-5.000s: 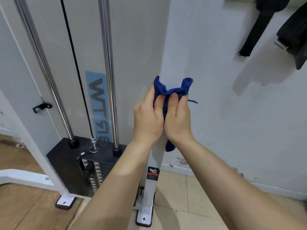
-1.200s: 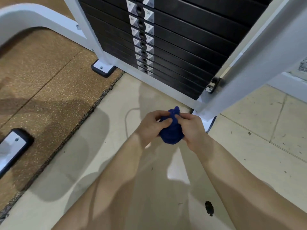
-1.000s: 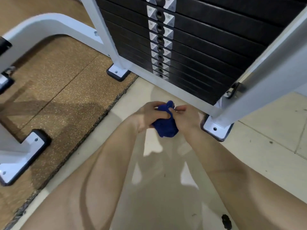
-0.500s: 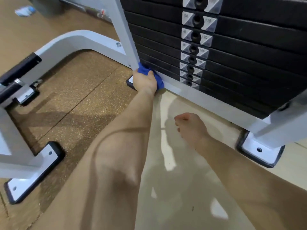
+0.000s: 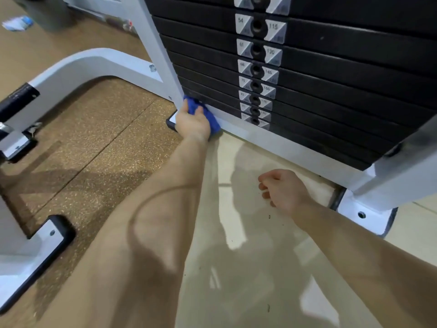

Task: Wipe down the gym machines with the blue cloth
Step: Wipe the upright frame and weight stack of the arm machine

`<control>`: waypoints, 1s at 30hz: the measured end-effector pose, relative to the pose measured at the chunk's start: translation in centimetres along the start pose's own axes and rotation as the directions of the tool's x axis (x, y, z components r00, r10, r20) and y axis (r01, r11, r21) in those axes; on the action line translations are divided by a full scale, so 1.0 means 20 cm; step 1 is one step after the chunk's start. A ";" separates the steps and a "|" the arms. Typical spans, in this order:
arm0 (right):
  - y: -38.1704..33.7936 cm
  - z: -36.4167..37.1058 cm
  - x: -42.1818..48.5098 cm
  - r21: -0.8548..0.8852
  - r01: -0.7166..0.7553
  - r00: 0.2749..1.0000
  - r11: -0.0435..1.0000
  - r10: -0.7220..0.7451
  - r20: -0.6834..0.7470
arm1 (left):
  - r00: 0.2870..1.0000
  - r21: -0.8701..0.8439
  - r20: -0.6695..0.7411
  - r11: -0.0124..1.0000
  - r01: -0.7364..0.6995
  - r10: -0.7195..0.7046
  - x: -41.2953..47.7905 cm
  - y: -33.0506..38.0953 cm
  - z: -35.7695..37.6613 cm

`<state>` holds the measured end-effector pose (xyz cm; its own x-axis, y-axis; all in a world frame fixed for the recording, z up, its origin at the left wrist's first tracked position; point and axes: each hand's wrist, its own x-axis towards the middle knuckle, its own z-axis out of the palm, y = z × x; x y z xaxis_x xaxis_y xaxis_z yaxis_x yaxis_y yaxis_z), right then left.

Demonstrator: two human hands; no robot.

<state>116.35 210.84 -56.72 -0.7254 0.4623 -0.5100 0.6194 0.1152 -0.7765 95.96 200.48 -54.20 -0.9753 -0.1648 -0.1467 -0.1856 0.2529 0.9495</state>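
Left grip (image 5: 192,123) on white frame (image 5: 272,138), low corner.
Fingers curled round blue cloth (image 5: 214,123), pressing it beside weight stack (image 5: 343,91); right grip (image 5: 283,190) loosely curled, holding nothing.

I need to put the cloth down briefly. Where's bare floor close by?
Bare tile between right hand and white base rail; bare rubber mat inside the curved frame arm. Crowded where the left hand holds the blue cloth.

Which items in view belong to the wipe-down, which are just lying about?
Job: blue cloth, gripped by left hand against the white frame upright; weight stack; base rail.
Lying about: blurred blue-white litter, far left; rubber mat; right hand, idle, holding nothing.
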 end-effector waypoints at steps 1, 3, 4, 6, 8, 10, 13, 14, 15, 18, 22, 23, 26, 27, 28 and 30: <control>0.00 0.00 0.00 -0.002 -0.001 1.000 1.000 0.001 0.002 | 1.000 0.025 0.012 1.000 -0.006 0.006 0.01 0.02 -0.02; 0.00 -0.01 -0.02 -0.015 0.017 1.000 1.000 -0.017 -0.008 | 0.999 0.051 0.043 0.998 -0.032 0.029 -0.03 0.01 -0.02; 0.00 -0.03 -0.02 -0.044 0.038 0.999 0.998 -0.039 -0.027 | 0.998 0.063 0.056 0.998 -0.031 0.027 -0.07 -0.01 0.00; 0.01 -0.07 -0.05 -0.112 0.084 0.992 0.990 -0.093 -0.080 | 0.996 0.107 0.078 0.994 -0.038 0.030 -0.17 -0.07 0.05; 0.04 -0.12 -0.08 -0.137 0.126 0.983 0.982 -0.143 -0.118 | 0.992 0.153 0.111 0.985 -0.076 0.060 -0.30 -0.10 0.10; 0.08 -0.17 -0.12 -0.145 0.153 0.974 0.978 -0.173 -0.144 | 0.988 0.154 0.135 0.983 -0.096 0.075 -0.45 -0.11 0.16; 0.14 -0.24 -0.19 -0.169 0.128 0.965 0.977 -0.161 -0.205 | 0.981 0.190 0.165 0.973 -0.130 0.099 -0.67 -0.14 0.23; 0.16 -0.27 -0.22 -0.167 0.119 0.955 0.979 -0.159 -0.252 | 0.979 0.188 0.184 0.974 -0.123 0.089 -0.73 -0.15 0.26; 0.18 -0.29 -0.25 -0.163 0.120 0.940 0.979 -0.165 -0.298 | 0.976 0.180 0.208 0.978 -0.105 0.066 -0.79 -0.16 0.28; 0.24 -0.40 -0.35 -0.185 0.140 0.902 0.973 -0.202 -0.381 | 0.966 0.168 0.257 0.983 -0.080 0.034 -0.93 -0.17 0.32; 0.31 -0.54 -0.44 -0.143 0.061 0.866 0.988 -0.123 -0.484 | 0.941 0.124 0.339 0.991 -0.051 0.006 -1.13 -0.15 0.39; 0.33 -0.57 -0.46 -0.132 0.039 0.858 0.990 -0.101 -0.504 | 0.932 0.118 0.364 0.992 -0.038 -0.008 -1.19 -0.15 0.41; 0.35 -0.60 -0.50 -0.129 0.015 0.848 0.992 -0.080 -0.523 | 0.898 0.118 0.438 0.993 -0.025 -0.029 -1.36 -0.12 0.44; 0.35 -0.60 -0.51 -0.134 0.014 0.851 0.991 -0.082 -0.518 | 0.886 0.103 0.462 0.994 -0.028 -0.023 -1.39 -0.11 0.44; 0.36 -0.59 -0.51 -0.138 0.019 0.855 0.990 -0.087 -0.511 | 0.877 0.087 0.480 0.996 -0.032 -0.013 -1.41 -0.11 0.44; 0.35 -0.55 -0.50 -0.151 0.026 0.864 0.988 -0.098 -0.494 | 0.869 0.082 0.495 0.996 -0.041 -0.005 -1.39 -0.11 0.43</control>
<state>131.22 216.67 -52.92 -0.5394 0.8222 -0.1817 0.6385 0.2587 -0.7248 122.42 212.66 -54.54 -0.9054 0.3277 -0.2699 -0.1548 0.3370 0.9287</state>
